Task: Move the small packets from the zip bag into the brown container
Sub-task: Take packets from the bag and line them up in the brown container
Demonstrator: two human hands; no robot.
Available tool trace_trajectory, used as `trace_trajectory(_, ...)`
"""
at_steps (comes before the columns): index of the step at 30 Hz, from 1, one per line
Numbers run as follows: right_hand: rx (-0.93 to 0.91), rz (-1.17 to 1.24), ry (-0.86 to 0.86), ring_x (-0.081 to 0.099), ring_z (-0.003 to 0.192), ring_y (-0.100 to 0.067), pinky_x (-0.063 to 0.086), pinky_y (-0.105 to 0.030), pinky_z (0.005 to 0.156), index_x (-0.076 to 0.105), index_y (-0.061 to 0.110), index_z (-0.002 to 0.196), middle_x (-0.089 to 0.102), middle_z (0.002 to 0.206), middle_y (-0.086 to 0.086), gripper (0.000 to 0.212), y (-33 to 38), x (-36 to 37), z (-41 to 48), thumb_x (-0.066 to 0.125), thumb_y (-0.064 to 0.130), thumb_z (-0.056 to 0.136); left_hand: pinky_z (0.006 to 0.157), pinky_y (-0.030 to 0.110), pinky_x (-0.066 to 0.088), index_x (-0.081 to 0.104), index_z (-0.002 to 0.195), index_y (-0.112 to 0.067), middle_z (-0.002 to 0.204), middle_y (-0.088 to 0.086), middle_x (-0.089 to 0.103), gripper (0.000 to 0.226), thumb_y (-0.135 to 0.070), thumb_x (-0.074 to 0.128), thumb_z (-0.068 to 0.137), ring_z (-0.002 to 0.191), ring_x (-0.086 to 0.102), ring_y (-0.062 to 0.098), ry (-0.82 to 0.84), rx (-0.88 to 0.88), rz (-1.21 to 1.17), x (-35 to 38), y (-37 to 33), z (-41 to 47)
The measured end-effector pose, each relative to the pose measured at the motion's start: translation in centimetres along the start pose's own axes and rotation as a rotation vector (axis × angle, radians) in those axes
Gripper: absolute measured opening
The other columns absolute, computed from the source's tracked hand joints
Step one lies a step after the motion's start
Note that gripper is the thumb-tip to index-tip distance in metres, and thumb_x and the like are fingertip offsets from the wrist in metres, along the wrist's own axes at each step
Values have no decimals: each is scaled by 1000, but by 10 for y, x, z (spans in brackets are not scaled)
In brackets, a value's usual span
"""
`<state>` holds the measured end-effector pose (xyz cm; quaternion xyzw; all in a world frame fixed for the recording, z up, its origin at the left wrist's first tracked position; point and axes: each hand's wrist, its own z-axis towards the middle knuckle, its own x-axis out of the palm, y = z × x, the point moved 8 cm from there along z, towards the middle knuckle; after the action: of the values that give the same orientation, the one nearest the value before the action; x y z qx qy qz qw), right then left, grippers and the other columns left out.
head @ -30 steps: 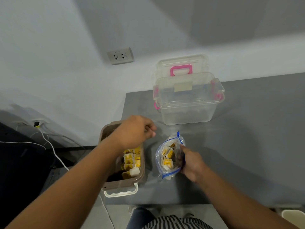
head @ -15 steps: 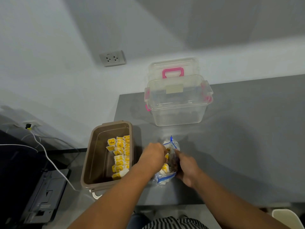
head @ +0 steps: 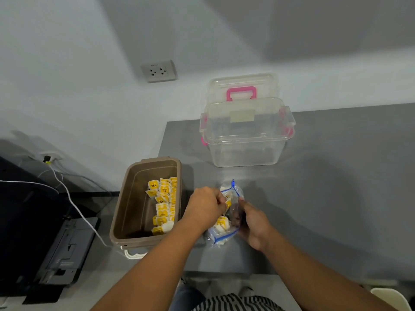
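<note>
A clear zip bag (head: 225, 232) with a blue seal lies on the grey table (head: 325, 209), holding yellow-and-white small packets. My right hand (head: 253, 223) grips the bag's right side and keeps its mouth apart. My left hand (head: 205, 206) has its curled fingers at the bag's mouth, pinching a packet (head: 228, 204). The brown container (head: 125, 212) stands to the left at the table's edge, with several yellow tea packets (head: 165, 203) lined along its right side.
A clear plastic box (head: 247, 140) with pink latches stands behind the bag, its lid with a pink handle leaning on the wall. A white cable (head: 74, 205) and a dark device (head: 58, 250) lie left of the table.
My left hand left the brown container, crossed right to the zip bag and took hold of a packet at its mouth. My right hand kept holding the bag.
</note>
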<state>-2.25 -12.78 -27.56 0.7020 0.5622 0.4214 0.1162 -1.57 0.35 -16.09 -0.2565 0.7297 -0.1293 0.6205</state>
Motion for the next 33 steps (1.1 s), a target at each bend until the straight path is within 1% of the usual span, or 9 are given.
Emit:
trace_trajectory(2, 17, 47, 66, 64, 51, -13, 53, -26, 53, 61, 5, 85, 67, 60, -6, 35, 0, 5, 1, 43, 26, 108, 78, 34, 58, 73, 82, -21, 77, -4, 73, 6, -16, 71, 80, 75, 69, 14, -13, -1, -46, -4, -1, -2)
trace_trajectory(4, 43, 106, 140, 75, 78, -22, 59, -33, 68, 67, 1, 106, 76, 89, -15, 38, -3, 12, 0, 42, 30, 107, 80, 33, 58, 75, 91, -22, 83, -2, 74, 10, -17, 69, 84, 79, 69, 15, 10, 7, 2, -4, -1, -3)
trace_trajectory(6, 77, 164, 154, 71, 108, -32, 57, -43, 88, 65, 3, 128, 70, 122, -20, 44, -8, 14, 1, 45, 35, 105, 79, 32, 58, 74, 98, -22, 90, 0, 74, 14, -20, 63, 90, 83, 68, 18, 32, 10, 139, -5, -2, -3)
trace_trajectory(7, 89, 178, 160, 69, 113, -33, 56, -45, 93, 64, 4, 131, 68, 128, -20, 46, -11, 14, 2, 45, 37, 105, 79, 33, 58, 73, 99, -23, 92, 1, 73, 15, -21, 60, 92, 84, 68, 19, 38, 10, 198, -5, -2, -3)
trace_trajectory(12, 94, 181, 183, 67, 117, -35, 51, -50, 101, 62, 5, 133, 67, 129, -20, 48, -15, 16, 7, 46, 39, 104, 78, 33, 58, 74, 101, -21, 93, 3, 74, 19, -21, 57, 96, 85, 69, 21, 24, 28, 336, -10, -5, -1)
trace_trajectory(18, 81, 199, 206, 62, 123, -37, 47, -53, 107, 61, 6, 136, 64, 134, -21, 53, -16, 16, 12, 50, 43, 100, 78, 33, 58, 77, 88, -20, 84, 0, 75, 8, -24, 69, 87, 80, 70, 17, -61, -1, 75, -22, 0, -2)
trace_trajectory(21, 79, 208, 204, 63, 122, -37, 51, -52, 102, 59, 5, 137, 64, 134, -21, 54, -16, 17, 14, 50, 43, 100, 80, 35, 59, 76, 88, -21, 85, -1, 75, 7, -24, 70, 86, 82, 70, 16, -22, -6, 52, -24, 3, -1)
trace_trajectory(28, 92, 238, 218, 65, 119, -37, 56, -51, 95, 58, 5, 138, 65, 133, -21, 51, -17, 22, 17, 49, 40, 102, 84, 34, 58, 75, 100, -26, 96, -1, 74, 16, -19, 62, 94, 89, 68, 17, 43, 22, 221, -29, 1, 0)
trace_trajectory(33, 88, 232, 230, 62, 123, -39, 52, -54, 100, 59, 5, 138, 64, 134, -21, 52, -18, 20, 19, 49, 41, 101, 84, 32, 58, 77, 98, -23, 94, -2, 75, 14, -20, 64, 93, 86, 68, 14, 54, 67, 187, -33, -5, -4)
